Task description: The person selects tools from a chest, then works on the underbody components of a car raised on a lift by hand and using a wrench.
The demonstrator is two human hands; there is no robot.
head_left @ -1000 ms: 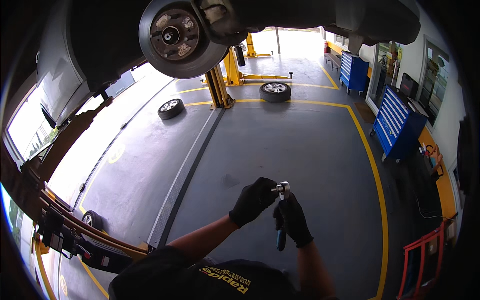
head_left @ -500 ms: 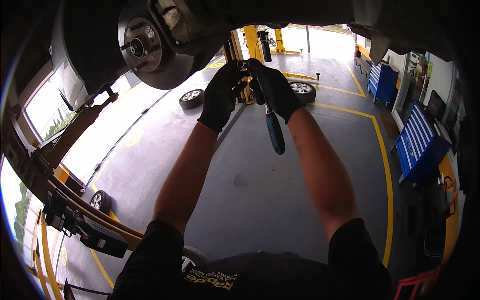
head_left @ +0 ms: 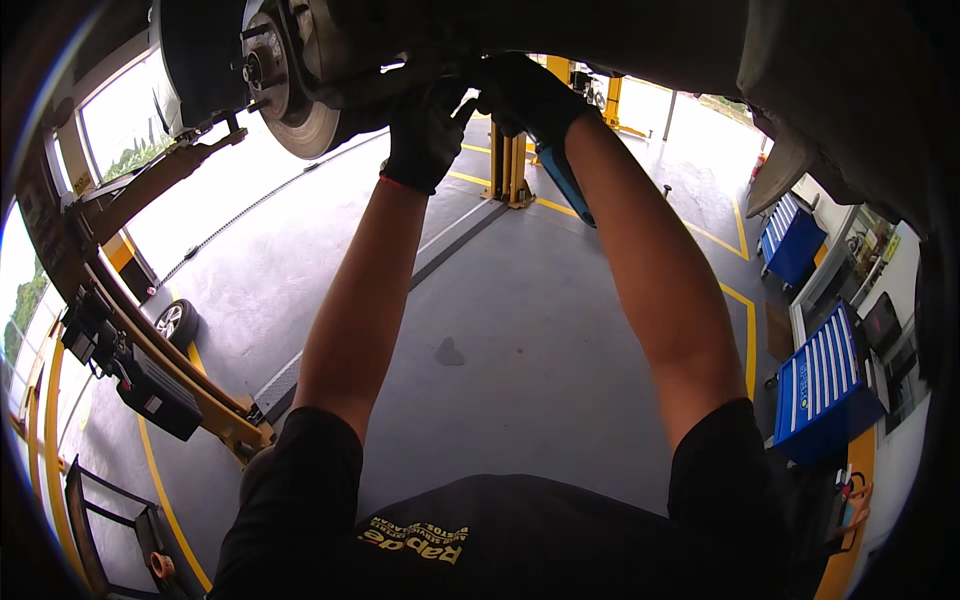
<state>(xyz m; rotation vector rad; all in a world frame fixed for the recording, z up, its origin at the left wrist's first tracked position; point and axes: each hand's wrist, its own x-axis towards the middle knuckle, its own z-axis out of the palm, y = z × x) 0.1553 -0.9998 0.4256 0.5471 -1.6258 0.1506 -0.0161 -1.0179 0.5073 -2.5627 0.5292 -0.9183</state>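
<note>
Both my arms reach up under a raised car. My right hand (head_left: 535, 100), in a black glove, is closed round a ratchet wrench. Its blue handle (head_left: 567, 185) hangs out below the palm, slanting down; its head is hidden by the hand and the dark underbody. Beside it, on the left, my gloved left hand (head_left: 420, 145) is raised with fingers curled against the shadowed parts. What those fingers grip is too dark to see. The brake disc (head_left: 308, 128) with its studded hub (head_left: 258, 68) stands bare left of my hands.
A yellow lift post (head_left: 510, 165) stands beyond my hands. The lift arm (head_left: 150, 195) runs along the left, with a black box (head_left: 160, 395) below. One wheel (head_left: 177, 324) lies on the floor. Blue tool cabinets (head_left: 825, 385) line the right. Dark bodywork hangs overhead.
Both hands have gone up from the open space below into the shadow under the car, taking the ratchet wrench along. The view has shifted, and the disc now appears higher.
</note>
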